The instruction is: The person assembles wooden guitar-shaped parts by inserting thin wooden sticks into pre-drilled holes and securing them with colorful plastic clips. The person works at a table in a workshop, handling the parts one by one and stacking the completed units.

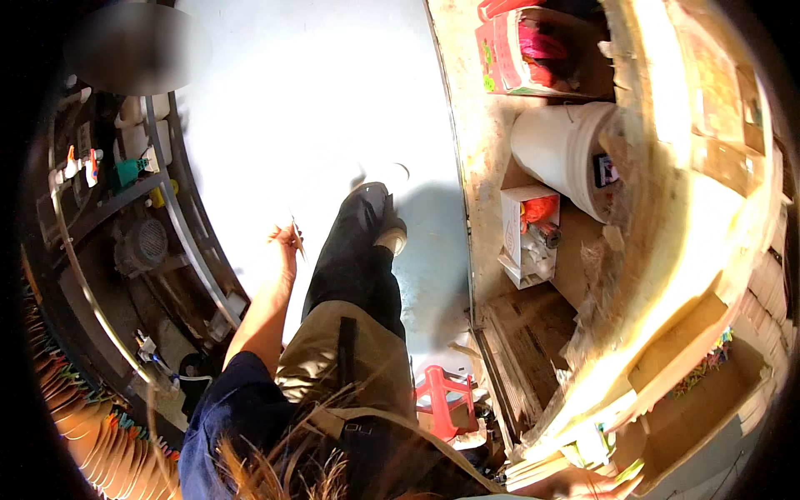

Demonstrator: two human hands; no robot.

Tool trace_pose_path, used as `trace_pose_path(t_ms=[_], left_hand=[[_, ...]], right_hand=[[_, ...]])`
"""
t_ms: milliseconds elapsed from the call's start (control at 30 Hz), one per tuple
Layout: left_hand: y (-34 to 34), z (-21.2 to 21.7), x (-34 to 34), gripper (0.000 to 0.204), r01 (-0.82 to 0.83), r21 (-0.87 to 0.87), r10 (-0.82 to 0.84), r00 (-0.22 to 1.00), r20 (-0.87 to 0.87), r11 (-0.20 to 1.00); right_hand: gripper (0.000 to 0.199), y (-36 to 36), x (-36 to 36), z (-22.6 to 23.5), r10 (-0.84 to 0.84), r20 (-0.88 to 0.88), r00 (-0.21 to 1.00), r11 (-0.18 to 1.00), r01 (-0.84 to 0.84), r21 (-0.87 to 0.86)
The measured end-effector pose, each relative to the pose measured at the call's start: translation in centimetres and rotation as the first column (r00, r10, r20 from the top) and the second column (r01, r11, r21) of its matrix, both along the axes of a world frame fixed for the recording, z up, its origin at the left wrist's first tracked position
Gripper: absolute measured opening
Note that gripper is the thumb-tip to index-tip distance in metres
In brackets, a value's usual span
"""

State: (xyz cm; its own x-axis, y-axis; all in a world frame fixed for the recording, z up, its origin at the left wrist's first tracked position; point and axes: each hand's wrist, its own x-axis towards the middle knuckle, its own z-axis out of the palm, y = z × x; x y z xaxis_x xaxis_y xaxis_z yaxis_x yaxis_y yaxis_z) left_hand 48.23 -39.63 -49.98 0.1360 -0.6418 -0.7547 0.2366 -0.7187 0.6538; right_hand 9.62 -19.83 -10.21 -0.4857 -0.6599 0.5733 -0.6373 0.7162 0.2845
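My left hand [286, 237] is out in front at the end of a bent arm, over the bright floor beside my dark trouser leg. Its fingers are closed on a thin, narrow tool [298, 237], too small to name. Low on the right, my right hand [579, 483] is at the edge of the worktop, partly cut off by the picture's lower rim. A small yellow-green piece [630, 472] sits between its fingertips. Next to that hand lie pale stacked strips [537, 471] and an open cardboard box [708, 408] with small coloured bits inside.
Along the right, a shelf under the sunlit worktop [708, 225] holds a white bucket [554, 142], a red carton [504, 54] and a small white box [515, 242]. A red stool [442, 400] stands behind me. Left is a metal frame [179, 217] with a motor [142, 246].
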Motion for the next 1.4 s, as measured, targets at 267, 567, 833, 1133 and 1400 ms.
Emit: trace_pose_path(t_ms=[267, 567, 833, 1133, 1400], left_hand=[[2.6, 0.3, -4.8, 0.014, -0.331, 0.050, 0.303, 0.778, -0.551, 0.942], [9.5, -5.2, -13.6, 0.007, -0.461, 0.359, 0.583, 0.686, -0.436, 0.811], [5.4, -4.0, -15.5, 0.009, -0.378, 0.392, 0.449, 0.887, -0.104, 0.839], [2.2, -1.8, -15.4, 0.008, -0.360, 0.402, 0.445, 0.884, -0.140, 0.842], [1.5, -2.0, -16.1, 0.010, -0.318, 0.394, 0.409, 0.896, -0.174, 0.862]], right_hand=[[0.026, 0.7, 0.6, -4.6, 0.288, 0.053, 0.956, 0.921, -0.261, -0.288], [0.031, -10.4, 8.7, -34.9, -0.097, 0.985, -0.145, 0.994, 0.027, 0.102], [0.017, -16.2, 9.4, -63.3, 0.148, 0.980, -0.136, 0.811, -0.550, -0.199], [0.048, -17.7, 14.9, -72.4, 0.039, 0.989, -0.141, 0.721, -0.681, -0.125], [0.043, -17.9, 14.7, -73.4, 0.000, 0.990, -0.142, 0.717, -0.690, -0.099]])
